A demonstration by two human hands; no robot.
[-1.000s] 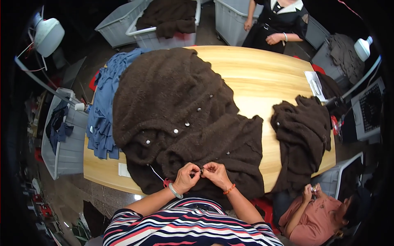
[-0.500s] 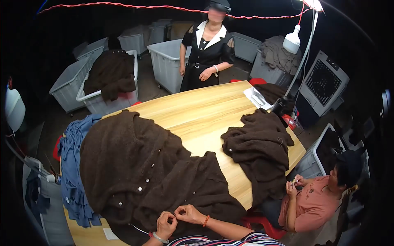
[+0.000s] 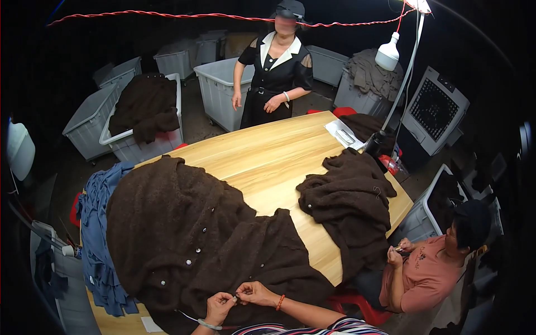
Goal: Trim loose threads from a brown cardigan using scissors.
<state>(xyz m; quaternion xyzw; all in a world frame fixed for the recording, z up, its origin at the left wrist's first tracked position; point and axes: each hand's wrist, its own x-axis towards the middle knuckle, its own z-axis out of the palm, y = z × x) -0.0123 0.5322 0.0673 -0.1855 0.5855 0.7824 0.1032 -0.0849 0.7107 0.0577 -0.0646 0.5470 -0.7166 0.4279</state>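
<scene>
A dark brown knitted garment (image 3: 167,223) with several shiny round buttons lies spread over the near left of the table. Above its near edge, my left hand (image 3: 219,310) and my right hand (image 3: 257,293) meet fingertip to fingertip. Both hands are closed in a pinch. Something tiny and dark shows between the fingertips, too small to name. A bangle circles my left wrist, and an orange bead bracelet circles my right. A thin white strip runs over the cloth beside my left wrist.
Blue cloth (image 3: 100,240) is heaped along the table's left edge. Another brown knit (image 3: 357,201) lies to the right, near a seated co-worker (image 3: 427,268). A second person (image 3: 273,72) stands across the wooden table (image 3: 268,151). Wheeled bins (image 3: 218,95) stand behind; a bulb (image 3: 387,53) hangs far right.
My left hand has turned a little, and its fingertips now meet my right hand's around something tiny. The whole view has shifted slightly. The standing person's arm has moved out from the body.
</scene>
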